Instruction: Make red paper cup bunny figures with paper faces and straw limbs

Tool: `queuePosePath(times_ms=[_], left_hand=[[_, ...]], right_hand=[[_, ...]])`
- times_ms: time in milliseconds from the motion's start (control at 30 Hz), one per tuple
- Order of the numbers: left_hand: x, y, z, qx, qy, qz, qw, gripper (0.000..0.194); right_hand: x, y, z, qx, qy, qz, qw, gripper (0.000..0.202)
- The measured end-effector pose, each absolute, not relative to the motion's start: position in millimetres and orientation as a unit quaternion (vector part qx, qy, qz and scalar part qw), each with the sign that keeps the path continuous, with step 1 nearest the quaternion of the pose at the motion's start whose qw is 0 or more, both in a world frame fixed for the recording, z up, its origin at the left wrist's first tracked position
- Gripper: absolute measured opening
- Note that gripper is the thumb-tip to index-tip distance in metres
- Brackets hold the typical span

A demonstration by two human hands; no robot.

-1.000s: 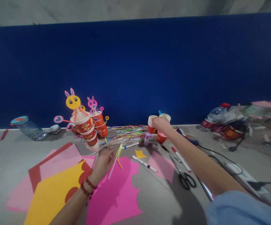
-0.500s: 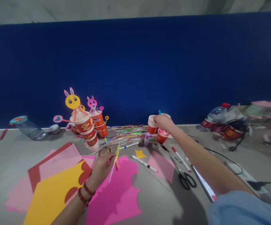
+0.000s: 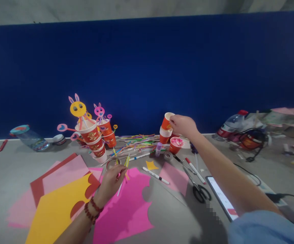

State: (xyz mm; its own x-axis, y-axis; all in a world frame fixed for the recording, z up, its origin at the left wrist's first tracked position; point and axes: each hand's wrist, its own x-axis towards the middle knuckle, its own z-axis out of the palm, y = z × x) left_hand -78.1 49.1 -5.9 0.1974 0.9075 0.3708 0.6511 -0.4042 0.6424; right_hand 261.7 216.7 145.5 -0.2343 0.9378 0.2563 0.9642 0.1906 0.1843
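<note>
Right grip (image 3: 184,125), clamped on the paper cup (image 3: 166,124) near twelve o'clock, lifts best straight up; left grip (image 3: 111,180) pinches straws (image 3: 127,162).

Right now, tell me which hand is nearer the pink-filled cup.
Right. The right hand is just above the pink-filled cup, holding another cup; the left hand is well off to its left, holding straws.

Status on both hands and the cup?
Right hand gripping red paper cup above the nested stack. Left hand at thin straws. Pink-filled cup close in front.
</note>
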Motion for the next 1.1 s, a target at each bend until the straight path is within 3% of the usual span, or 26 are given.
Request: queuePosePath(times_ms=[100,200,333,467,600,800,900,1100], left_hand=[[-74,45,-1,0.724,0.519,0.399,0.217,0.02],[-60,41,6,0.681,0.486,0.435,0.334,0.028],[-29,36,13,0.575,0.369,0.427,0.593,0.071],[-7,27,11,0.454,0.348,0.373,0.731,0.06],[-9,18,3,0.46,0.363,0.377,0.717,0.064],[-14,12,-11,0.455,0.367,0.392,0.71,0.07],[-8,12,-13,0.428,0.374,0.403,0.718,0.071],[-5,11,-13,0.333,0.377,0.43,0.75,0.055]], right_hand=[[267,184,154,-0.581,-0.787,-0.144,0.151,0.035],[257,137,142,-0.48,-0.819,0.013,0.314,0.03],[225,81,104,-0.356,-0.843,0.268,0.303,0.026],[213,57,66,-0.385,-0.803,0.317,0.326,0.022],[253,48,28,-0.521,-0.736,0.252,0.352,0.03],[338,7,-32,-0.675,-0.672,0.083,0.294,0.034],[354,-9,-44,-0.69,-0.678,0.028,0.251,0.037],[347,2,-50,-0.661,-0.731,-0.035,0.169,0.029]])
